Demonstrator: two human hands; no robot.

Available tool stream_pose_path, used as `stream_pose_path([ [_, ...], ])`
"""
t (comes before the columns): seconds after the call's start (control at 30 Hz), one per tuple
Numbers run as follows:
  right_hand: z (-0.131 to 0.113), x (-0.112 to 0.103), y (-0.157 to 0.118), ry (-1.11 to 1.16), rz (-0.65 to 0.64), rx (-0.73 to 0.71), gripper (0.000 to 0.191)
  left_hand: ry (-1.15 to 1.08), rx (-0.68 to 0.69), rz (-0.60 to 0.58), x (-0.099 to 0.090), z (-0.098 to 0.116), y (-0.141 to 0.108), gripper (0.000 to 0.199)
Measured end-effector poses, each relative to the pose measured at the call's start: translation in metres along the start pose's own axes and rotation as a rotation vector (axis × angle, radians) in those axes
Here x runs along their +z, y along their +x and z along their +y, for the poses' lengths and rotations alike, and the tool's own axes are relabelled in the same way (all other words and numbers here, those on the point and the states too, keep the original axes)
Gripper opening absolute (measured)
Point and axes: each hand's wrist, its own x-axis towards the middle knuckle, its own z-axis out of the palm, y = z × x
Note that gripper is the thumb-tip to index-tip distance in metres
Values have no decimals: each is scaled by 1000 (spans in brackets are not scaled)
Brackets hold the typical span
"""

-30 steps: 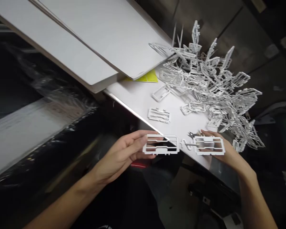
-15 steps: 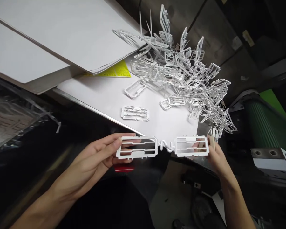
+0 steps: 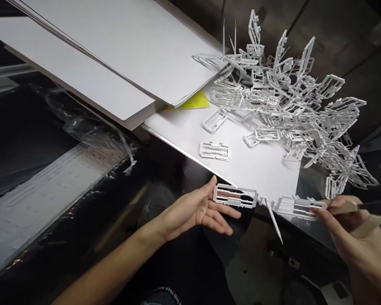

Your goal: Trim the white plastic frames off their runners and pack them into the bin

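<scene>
A pair of white plastic frames (image 3: 285, 208) joined by a short runner, with a pointed sprue (image 3: 274, 222) angled down from it, hangs at the table's front edge. My right hand (image 3: 358, 241) pinches its right end between thumb and fingers. That same hand also carries a beige-handled item (image 3: 368, 224), whose kind I cannot make out. My left hand (image 3: 206, 212) is open, palm towards the frames and fingers spread. Its thumb is close to the left frame (image 3: 235, 203); whether it touches is unclear. Some fingers pass behind that frame.
Two loose white frames (image 3: 215, 151) lie on the white tabletop (image 3: 257, 165). A tangled heap of similar frames (image 3: 305, 114) spreads behind them. Large white sheets (image 3: 123, 46) and a yellow piece (image 3: 195, 101) are at the left. Clear plastic wrapping (image 3: 92, 131) lies lower left.
The view has shifted, so the table sits further right. My left hand has loosened from the left frame and spread its fingers. The joined frames have turned, showing the pointed sprue.
</scene>
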Motion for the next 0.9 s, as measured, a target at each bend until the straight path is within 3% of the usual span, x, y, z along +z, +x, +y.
stream_pose_path([
  [0.07, -6, -3, 0, -72, -19, -204, 38, -29, -6, -60, 2, 1, 0, 63],
  [0.13, -13, -7, 1, -71, -76, -307, 34, -36, 70, -36, 5, 1, 0, 40],
  [0.3, -20, -28, -13, -69, 6, -297, 34, 112, 286, 26, 13, -1, 1, 31],
  [0.37, -21, -32, -28, -142, -96, -235, 41, 140, 346, 42, 15, -5, 3, 31],
  [0.47, -27, -21, -53, -335, -336, -160, 36, 155, 400, 75, 16, -14, 8, 37],
  [0.57, -37, 2, -64, -408, -465, -156, 24, 167, 417, 80, 17, -23, 11, 42],
  [0.7, -43, 22, -59, -421, -497, -211, 21, 181, 419, 46, 21, -28, 9, 34],
  [0.9, -41, 25, -54, -446, -450, -321, 23, 182, 465, 26, 25, -30, 9, 29],
])
